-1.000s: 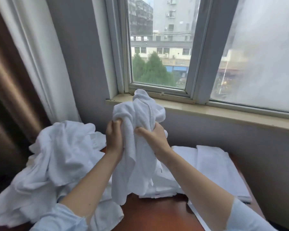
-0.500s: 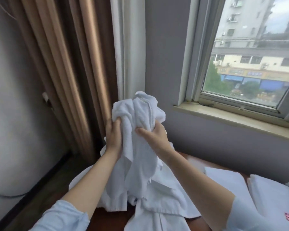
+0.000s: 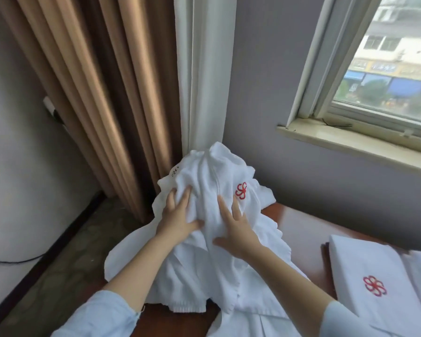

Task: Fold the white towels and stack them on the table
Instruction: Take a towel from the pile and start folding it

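A heap of crumpled white towels lies on the left end of the dark wooden table; one bears a red flower logo. My left hand and my right hand lie on top of the heap side by side, fingers spread and pointing away from me, pressing the cloth. Neither hand's fingers curl round the fabric. A folded white towel with the same red logo lies flat on the table at the right, with another white towel edge beside it.
Brown and white curtains hang behind the heap, against the grey wall. The window sill runs at the right above the table. The floor drops away left of the table, where a black cable lies.
Both hands have let go of the bunched towel they held up and now lie flat on the heap. The view swung left and down, and the folded towel now shows at the right.
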`<state>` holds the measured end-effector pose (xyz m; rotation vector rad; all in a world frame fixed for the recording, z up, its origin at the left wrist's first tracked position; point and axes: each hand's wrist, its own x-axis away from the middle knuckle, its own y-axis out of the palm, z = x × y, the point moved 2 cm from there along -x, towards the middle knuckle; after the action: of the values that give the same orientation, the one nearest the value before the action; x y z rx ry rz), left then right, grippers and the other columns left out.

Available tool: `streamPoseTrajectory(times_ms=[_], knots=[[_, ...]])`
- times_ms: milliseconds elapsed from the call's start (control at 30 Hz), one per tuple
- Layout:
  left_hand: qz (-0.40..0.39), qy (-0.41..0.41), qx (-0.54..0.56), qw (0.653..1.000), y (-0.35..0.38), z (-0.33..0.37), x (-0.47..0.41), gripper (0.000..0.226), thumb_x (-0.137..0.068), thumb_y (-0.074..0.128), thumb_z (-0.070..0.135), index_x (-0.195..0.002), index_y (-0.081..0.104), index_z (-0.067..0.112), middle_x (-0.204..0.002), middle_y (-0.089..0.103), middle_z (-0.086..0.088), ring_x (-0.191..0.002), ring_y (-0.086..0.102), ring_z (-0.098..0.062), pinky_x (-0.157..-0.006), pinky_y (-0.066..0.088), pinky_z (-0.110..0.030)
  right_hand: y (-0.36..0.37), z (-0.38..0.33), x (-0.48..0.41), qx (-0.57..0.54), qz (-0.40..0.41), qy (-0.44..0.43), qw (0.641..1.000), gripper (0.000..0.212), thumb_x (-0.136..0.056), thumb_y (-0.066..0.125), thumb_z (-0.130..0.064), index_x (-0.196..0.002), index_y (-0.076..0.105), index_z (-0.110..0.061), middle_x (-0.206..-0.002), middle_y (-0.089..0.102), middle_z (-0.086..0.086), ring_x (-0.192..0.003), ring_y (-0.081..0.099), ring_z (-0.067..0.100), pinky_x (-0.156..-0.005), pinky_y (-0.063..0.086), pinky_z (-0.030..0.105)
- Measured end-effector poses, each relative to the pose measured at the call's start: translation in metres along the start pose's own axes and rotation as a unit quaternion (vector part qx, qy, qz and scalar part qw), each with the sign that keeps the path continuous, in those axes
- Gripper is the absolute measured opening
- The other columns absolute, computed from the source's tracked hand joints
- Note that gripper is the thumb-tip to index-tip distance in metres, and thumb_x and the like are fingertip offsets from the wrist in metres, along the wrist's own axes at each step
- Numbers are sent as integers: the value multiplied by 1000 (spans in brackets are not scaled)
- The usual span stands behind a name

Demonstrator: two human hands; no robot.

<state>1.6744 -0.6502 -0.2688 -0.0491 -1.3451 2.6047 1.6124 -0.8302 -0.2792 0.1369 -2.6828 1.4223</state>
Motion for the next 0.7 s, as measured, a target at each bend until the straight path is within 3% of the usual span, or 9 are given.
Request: streamPoseTrajectory(times_ms=[133, 433, 500, 600, 700], knots=[[17, 6, -1, 1000, 8, -6, -18, 106, -77, 76, 51, -154, 3, 45, -158, -4, 1, -139, 30, -31, -102, 40, -41, 6, 1, -18, 9, 25, -8, 1000, 115, -83, 71, -27, -140, -22, -63, -160, -26, -10, -146, 13, 39, -85, 54, 46], [17, -6, -19, 1000, 8, -3, -37, 100, -80, 74, 50, -154, 7, 44, -159, -1, 0, -139, 28, -34, -103, 40, -44, 6, 8, -38, 11, 34, -7, 999, 114, -84, 71, -28, -144, -21, -58, -160, -26, -8, -145, 17, 41, -79, 53, 41], [32, -9, -37, 999, 8, 2, -29, 98, -80, 73, 51, -154, 10, 43, -159, 0, -2, -144, 17, -33, -110, 33, -47, 4, 10, -33, 10, 26, -16, 999, 112, -84, 71, -30, -146, -20, -57, -160, -26, -8, -146, 17, 39, -79, 51, 39], [72, -19, -85, 994, 6, 17, -12, 85, -85, 67, 45, -153, 16, 40, -159, -1, -2, -149, -5, -32, -118, 10, -58, -5, 17, -18, 0, -3, -26, 1000, 108, -86, 69, -33, -149, -16, -51, -162, -22, -9, -150, 15, 30, -93, 49, 42], [129, 0, -105, 986, 9, 39, 8, 69, -88, 60, 28, -150, 29, 29, -159, 2, -6, -149, -10, -28, -116, -5, -60, -16, 27, 8, 21, -32, -38, 999, 103, -87, 69, -34, -153, -9, -44, -164, -15, -9, -146, 26, 25, -99, 47, 41]])
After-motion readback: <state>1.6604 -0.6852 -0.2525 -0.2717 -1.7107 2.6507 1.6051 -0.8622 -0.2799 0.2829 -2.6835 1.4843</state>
